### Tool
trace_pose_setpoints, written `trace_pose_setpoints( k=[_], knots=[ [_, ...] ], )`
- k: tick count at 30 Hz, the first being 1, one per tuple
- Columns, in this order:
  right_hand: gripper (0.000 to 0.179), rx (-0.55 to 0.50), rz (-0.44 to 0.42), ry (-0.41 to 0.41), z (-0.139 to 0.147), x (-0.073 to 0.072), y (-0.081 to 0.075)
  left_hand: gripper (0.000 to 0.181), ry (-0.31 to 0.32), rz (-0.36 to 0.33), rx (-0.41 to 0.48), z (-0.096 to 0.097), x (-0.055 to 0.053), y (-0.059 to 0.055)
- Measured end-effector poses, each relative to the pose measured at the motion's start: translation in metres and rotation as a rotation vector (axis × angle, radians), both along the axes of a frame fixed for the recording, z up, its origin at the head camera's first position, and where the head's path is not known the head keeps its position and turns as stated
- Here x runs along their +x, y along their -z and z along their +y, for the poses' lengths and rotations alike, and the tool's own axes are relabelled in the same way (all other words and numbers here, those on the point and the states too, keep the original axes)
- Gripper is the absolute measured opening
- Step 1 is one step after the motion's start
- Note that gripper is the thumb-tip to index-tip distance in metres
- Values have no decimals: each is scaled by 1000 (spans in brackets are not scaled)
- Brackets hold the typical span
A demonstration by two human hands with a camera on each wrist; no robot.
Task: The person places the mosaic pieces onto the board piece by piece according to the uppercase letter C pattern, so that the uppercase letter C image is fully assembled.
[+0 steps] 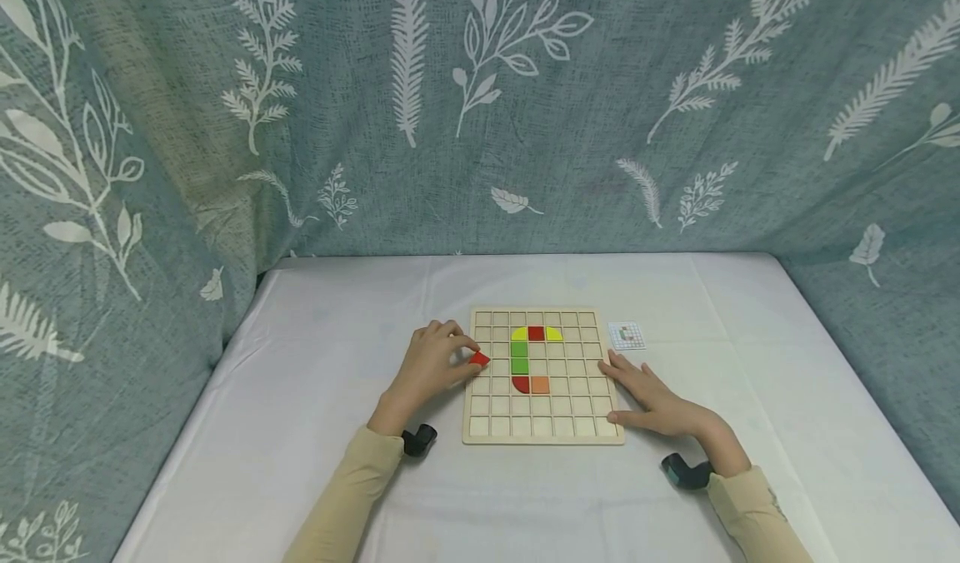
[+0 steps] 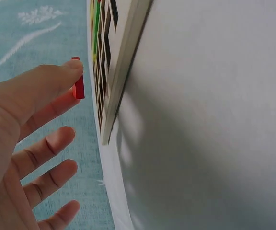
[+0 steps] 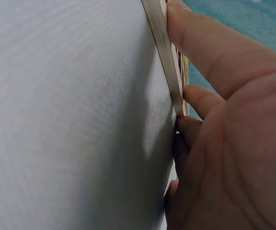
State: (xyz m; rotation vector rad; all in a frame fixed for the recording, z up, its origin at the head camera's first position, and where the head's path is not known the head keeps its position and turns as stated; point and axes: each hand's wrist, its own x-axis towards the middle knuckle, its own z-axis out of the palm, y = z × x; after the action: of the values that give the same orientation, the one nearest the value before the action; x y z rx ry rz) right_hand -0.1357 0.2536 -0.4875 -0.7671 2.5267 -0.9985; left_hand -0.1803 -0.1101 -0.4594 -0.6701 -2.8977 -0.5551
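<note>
Between thumb and index finger my left hand (image 1: 431,367) pinches a small red tile (image 1: 480,358), held up at the left edge of a wooden grid board (image 1: 573,428). The left wrist view shows this red tile (image 2: 79,85) edge-on, the other fingers spread apart. My right hand (image 1: 656,401) lies with extended fingers on the board's right edge, its thumb (image 3: 195,36) touching the rim. Set in the grid are two yellow quarter-round tiles (image 1: 553,334) with a red square (image 1: 536,333) between them, two green squares (image 1: 520,366), a dark red quarter-round (image 1: 521,385) and an orange square (image 1: 539,385).
A small printed card (image 1: 627,336) with a coloured grid pattern lies just right of the board. White cloth (image 1: 300,363) covers the table. A teal leaf-patterned curtain (image 1: 450,188) hangs behind it and along the sides. Each wrist wears a small black camera (image 1: 686,471).
</note>
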Motion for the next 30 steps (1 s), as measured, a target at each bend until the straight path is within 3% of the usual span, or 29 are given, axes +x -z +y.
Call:
trace_pose_setpoints(
  k=[13, 30],
  knots=[
    [77, -3, -1, 2, 0, 0, 1, 28, 55, 30, 15, 17, 2, 1],
    [76, -4, 11, 12, -2, 1, 3, 22, 115, -14, 24, 51, 9, 1]
  ],
)
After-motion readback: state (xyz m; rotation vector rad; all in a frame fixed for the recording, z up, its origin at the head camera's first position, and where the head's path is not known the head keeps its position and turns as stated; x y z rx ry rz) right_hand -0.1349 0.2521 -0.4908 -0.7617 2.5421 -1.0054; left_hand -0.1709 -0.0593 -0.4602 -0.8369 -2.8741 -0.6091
